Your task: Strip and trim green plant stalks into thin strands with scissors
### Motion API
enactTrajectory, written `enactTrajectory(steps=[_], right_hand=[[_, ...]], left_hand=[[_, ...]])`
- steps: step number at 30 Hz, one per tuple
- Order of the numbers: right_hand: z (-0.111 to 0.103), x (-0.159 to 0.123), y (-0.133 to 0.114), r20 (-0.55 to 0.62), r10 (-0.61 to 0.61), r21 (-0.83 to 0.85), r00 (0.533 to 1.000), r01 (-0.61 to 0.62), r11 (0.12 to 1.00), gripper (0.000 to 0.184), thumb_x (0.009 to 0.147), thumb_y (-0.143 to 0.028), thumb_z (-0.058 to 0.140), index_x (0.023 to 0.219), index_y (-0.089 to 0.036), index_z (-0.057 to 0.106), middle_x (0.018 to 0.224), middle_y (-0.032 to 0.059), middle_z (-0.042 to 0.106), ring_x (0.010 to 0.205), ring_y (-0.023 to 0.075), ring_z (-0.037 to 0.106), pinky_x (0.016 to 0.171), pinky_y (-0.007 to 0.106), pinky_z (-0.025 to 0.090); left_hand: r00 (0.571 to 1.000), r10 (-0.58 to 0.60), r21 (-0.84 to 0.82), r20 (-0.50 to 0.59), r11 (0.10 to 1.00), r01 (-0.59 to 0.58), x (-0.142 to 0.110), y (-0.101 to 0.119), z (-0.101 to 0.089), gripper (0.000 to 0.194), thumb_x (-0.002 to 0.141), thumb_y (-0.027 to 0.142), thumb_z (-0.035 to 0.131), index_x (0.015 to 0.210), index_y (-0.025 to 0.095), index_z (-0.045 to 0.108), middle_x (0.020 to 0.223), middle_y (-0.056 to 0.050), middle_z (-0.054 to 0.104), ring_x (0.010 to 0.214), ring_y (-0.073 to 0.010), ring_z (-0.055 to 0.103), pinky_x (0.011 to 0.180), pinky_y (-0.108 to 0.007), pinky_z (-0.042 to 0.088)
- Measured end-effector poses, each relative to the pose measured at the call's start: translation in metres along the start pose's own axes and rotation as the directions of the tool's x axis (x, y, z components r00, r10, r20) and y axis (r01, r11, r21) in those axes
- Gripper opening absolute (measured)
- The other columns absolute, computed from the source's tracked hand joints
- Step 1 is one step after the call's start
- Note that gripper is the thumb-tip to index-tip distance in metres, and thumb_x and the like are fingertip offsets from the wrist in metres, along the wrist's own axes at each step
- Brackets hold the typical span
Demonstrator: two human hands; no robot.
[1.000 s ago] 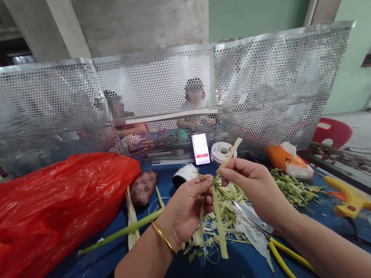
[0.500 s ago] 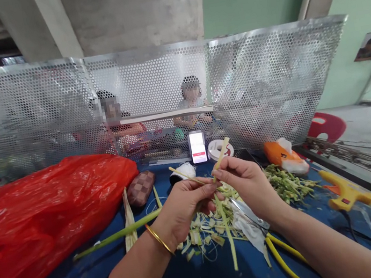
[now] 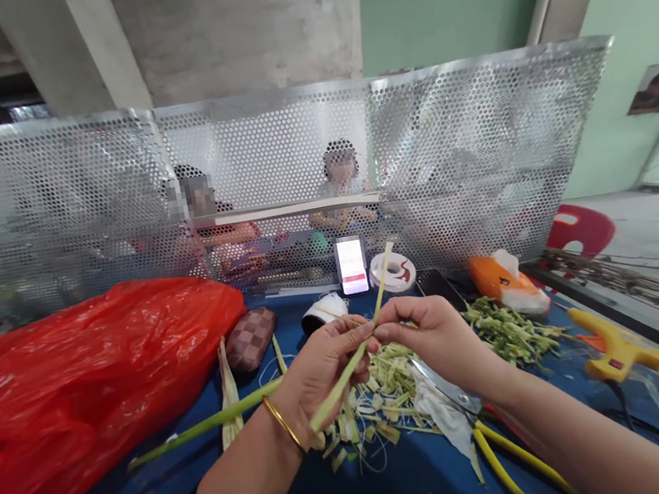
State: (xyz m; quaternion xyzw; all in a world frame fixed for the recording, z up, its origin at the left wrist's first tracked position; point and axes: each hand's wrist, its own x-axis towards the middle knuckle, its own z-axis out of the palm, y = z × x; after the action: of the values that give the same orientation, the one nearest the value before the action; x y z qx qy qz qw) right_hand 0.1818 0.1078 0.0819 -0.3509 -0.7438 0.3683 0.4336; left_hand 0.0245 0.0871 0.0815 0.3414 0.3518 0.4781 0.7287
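My left hand (image 3: 333, 356), with a gold bangle at the wrist, pinches a pale green plant strip (image 3: 340, 383) between thumb and fingers. The strip slants across that hand, and its narrow upper end rises past the fingertips. My right hand (image 3: 431, 333) meets the left at the fingertips and pinches the strip there; the exact crossing is hidden by the fingers. Below the hands lies a heap of cut plant scraps (image 3: 363, 420) and thread. Yellow-handled scissors (image 3: 499, 467) rest under my right forearm, their blades over a crumpled white tissue (image 3: 445, 417).
A red plastic bag (image 3: 92, 379) fills the left, beside a checkered pouch (image 3: 252, 340) and a green stalk (image 3: 207, 423). A lit phone (image 3: 351, 264), a white spool (image 3: 393, 272), an orange tissue pack (image 3: 503, 281) and a yellow glue gun (image 3: 620, 342) surround the work. People sit behind a perforated screen (image 3: 275, 146).
The strip that hung down below the fingers now slants toward my left wrist. My right hand has come slightly lower, its fingertips closer to the left ones.
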Motion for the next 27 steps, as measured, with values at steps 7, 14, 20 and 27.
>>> enactTrajectory(steps=[7, 14, 20, 27], right_hand=[[-0.001, 0.003, 0.004, -0.02, -0.277, -0.373, 0.961, 0.25, 0.894, 0.019, 0.082, -0.014, 0.054, 0.066, -0.019, 0.063, 0.073, 0.003, 0.066, 0.079, 0.0177, 0.059, 0.076, 0.032, 0.044], [0.0, 0.003, 0.009, -0.002, -0.247, -0.355, 0.969, 0.231, 0.906, 0.019, 0.083, -0.016, 0.054, 0.067, -0.019, 0.063, 0.072, 0.0027, 0.067, 0.074, 0.0172, 0.061, 0.071, 0.03, 0.046], [0.002, 0.01, 0.026, -0.181, -0.145, -0.213, 0.973, 0.105, 0.971, 0.017, 0.083, -0.026, 0.058, 0.095, -0.021, 0.069, 0.098, 0.0064, 0.071, 0.094, 0.0222, 0.062, 0.088, 0.039, 0.044], [-0.013, 0.021, 0.044, -0.307, 0.326, 0.307, 0.894, -0.231, 0.923, 0.045, 0.083, -0.055, 0.051, 0.094, -0.015, 0.07, 0.09, 0.0121, 0.072, 0.094, 0.0257, 0.066, 0.084, 0.038, 0.047]], left_hand=[[0.984, 0.154, 0.177, -0.094, 0.975, -0.136, 0.009, -0.004, -0.008, 0.024, 0.062, 0.023, 0.079, 0.069, 0.014, 0.059, 0.052, 0.0, 0.06, 0.042, -0.0053, 0.047, 0.041, -0.016, 0.032], [0.979, 0.187, 0.241, -0.087, 0.957, -0.162, 0.006, -0.005, -0.004, 0.026, 0.066, 0.023, 0.075, 0.088, 0.015, 0.063, 0.059, 0.0, 0.064, 0.042, -0.0044, 0.046, 0.042, -0.015, 0.031], [0.957, 0.243, 0.255, -0.159, 0.947, -0.198, 0.004, -0.001, -0.003, 0.018, 0.077, 0.02, 0.068, 0.093, 0.013, 0.066, 0.073, -0.005, 0.07, 0.047, -0.0066, 0.056, 0.046, -0.016, 0.04], [0.976, -0.051, -0.131, -0.212, 0.991, 0.023, 0.014, 0.004, -0.02, 0.035, 0.09, 0.04, 0.049, 0.097, 0.009, 0.064, 0.098, -0.017, 0.071, 0.075, -0.0181, 0.07, 0.056, -0.024, 0.053]])
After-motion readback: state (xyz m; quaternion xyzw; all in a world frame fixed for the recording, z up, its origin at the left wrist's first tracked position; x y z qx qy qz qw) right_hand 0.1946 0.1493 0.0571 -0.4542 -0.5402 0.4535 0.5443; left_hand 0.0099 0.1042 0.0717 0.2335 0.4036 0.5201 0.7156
